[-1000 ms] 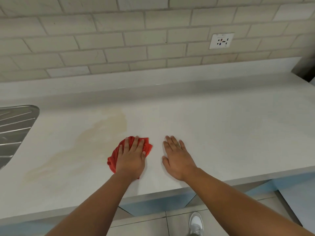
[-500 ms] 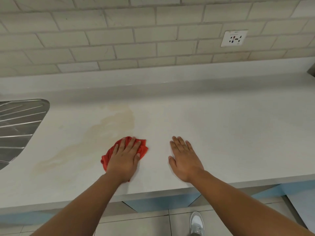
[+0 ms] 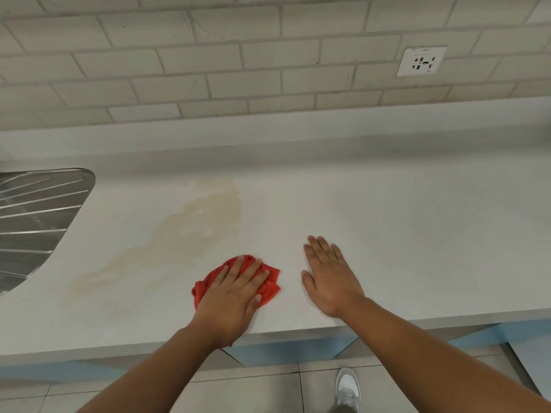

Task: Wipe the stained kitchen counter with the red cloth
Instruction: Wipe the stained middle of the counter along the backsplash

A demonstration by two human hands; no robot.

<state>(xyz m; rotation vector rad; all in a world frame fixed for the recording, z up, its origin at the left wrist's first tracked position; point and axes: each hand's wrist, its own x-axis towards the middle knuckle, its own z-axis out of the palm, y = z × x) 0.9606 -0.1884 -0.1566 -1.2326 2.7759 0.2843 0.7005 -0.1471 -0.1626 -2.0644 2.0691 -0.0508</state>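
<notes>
Cloth [image 3: 269, 287] has slid slightly toward the counter's [image 3: 387, 234] front edge. It's soft and light, so the left hand [image 3: 232, 293] presses it flat-fingered, while the right hand [image 3: 331, 281] lies flat beside it.

Pressing down on red cloth [image 3: 270, 287] with left hand [image 3: 231, 296]: palm flat, fingers straight, slightly spread, pointing up and right. Resting right hand [image 3: 331, 281] palm-down just right of cloth, apart from it; fingers straight and close together, thumb out toward cloth. Reaching in bare from below cloth: left forearm [image 3: 167, 362] from lower left, right forearm [image 3: 432, 347] from lower right.
</notes>
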